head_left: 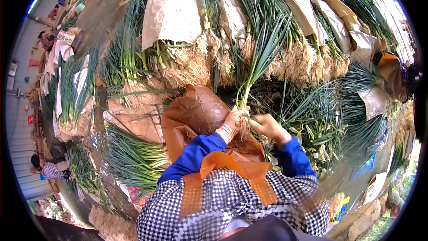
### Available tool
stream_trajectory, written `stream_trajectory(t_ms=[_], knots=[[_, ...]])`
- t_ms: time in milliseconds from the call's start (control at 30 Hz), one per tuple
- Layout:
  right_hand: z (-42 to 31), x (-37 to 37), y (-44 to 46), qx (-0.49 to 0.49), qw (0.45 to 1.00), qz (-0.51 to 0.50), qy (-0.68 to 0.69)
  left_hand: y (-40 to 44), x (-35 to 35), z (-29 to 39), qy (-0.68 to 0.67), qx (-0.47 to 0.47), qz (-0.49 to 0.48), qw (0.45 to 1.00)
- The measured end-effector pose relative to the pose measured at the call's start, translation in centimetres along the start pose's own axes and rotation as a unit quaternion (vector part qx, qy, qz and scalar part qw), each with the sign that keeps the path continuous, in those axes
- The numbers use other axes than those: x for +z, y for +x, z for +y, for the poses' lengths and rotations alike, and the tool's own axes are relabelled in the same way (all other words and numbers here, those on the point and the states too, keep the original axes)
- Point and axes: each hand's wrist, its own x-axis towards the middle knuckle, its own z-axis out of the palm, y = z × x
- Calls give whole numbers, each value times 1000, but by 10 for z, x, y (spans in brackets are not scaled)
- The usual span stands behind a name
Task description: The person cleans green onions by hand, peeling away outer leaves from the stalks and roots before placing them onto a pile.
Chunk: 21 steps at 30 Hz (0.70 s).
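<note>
Tight room: onion pile (189, 64) just beyond fingers, loose leaves (314, 127) to R, brown apron (196, 114) below & L. L hand (233, 119) has fingers closed round green onions (255, 73) near root end; long axis runs fwd from fingers, leaf tips leaning slightly R. R hand (270, 128): fingers curled just beside, can't tell if gripping. Leaves long, thin; pile roots stringy, straw-col'd; apron smooth, creased.

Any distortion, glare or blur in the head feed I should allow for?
Head view: strong fisheye bending, black corners; head view: sheen on the apron; head view: right-side leaves hazy, left hand and right hand fairly sharp.
</note>
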Motion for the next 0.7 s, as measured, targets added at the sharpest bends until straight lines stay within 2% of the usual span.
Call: stream_trajectory(t_ms=[33,67,100,133,167,233,300,367,433,500,567,633,667,700], knots=[[8,-12,-21,-7,997,-40,66,-8,10,5,16,0,-5,1000],[35,-26,-38,33,977,-45,203,-8,11,7,8,-14,-10,1000],[21,-44,-55,72,977,-1,200,-8,12,8,1,-28,-17,999],[61,-55,-46,162,976,-14,143,-6,7,8,-9,-31,-20,999],[122,-63,-37,74,955,74,-276,-3,3,6,-21,-33,-23,999],[95,-58,-7,176,872,183,-418,-3,9,5,-14,-20,-19,1000],[25,-39,19,74,932,290,-204,-3,7,-3,97,49,-2,994],[-4,-25,55,27,936,307,-170,-3,8,-6,136,45,35,989],[-10,-26,90,43,923,332,-189,-2,8,-12,245,131,0,961],[18,-26,124,-33,904,365,-219,-5,12,-11,227,147,-11,963],[30,-17,134,-59,916,384,-101,-7,12,-9,188,158,8,969],[37,-9,123,-74,901,423,-68,-5,8,-8,147,157,48,976],[46,-4,123,-86,865,471,-148,-10,4,1,100,38,21,994],[55,3,117,-123,848,465,-220,-14,5,7,52,-82,-5,995]])
